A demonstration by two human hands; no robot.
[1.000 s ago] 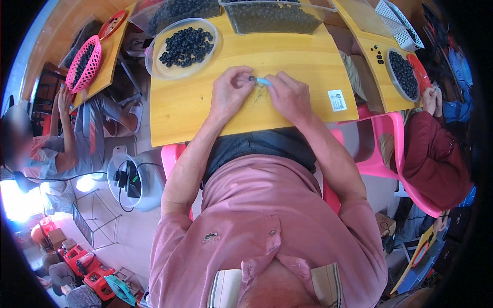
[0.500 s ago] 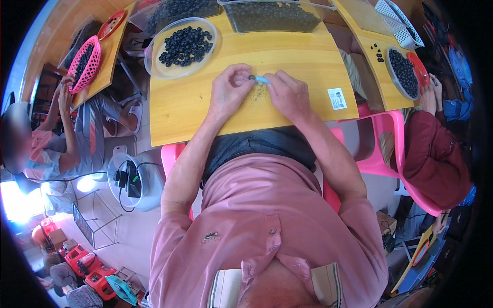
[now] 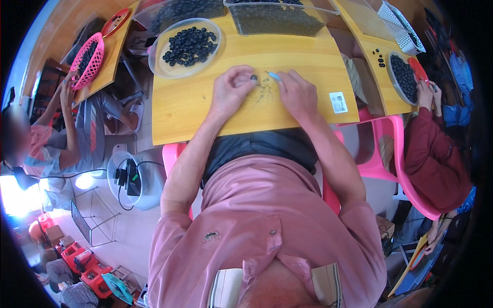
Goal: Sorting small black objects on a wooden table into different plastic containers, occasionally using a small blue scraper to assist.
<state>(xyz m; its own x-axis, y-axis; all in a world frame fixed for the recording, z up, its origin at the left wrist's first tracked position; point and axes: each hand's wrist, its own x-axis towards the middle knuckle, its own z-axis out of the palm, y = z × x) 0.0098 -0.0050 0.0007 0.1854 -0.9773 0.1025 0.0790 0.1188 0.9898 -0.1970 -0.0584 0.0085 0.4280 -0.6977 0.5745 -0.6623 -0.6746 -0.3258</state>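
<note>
My left hand pinches a small dark round piece between thumb and fingertips above the yellow table. To its right, my right hand is closed round a slim light-blue tool, its tip pointing left toward the piece. A small gap separates tip and piece. I cannot make out the tool's exact kind. Fine dark crumbs are scattered on the wood between my hands. Beyond my left hand stands a round clear tub with many black round pieces inside.
Two clear bins of dark pieces, one at the far left and one at the far middle, line the table's back. A white label lies at right. People work at neighbouring tables, with a pink basket left and a round bowl right.
The blue tool was against the dark piece; my right hand has drawn it slightly right, apart from the piece. My left hand still holds the piece. The view has shifted slightly.
</note>
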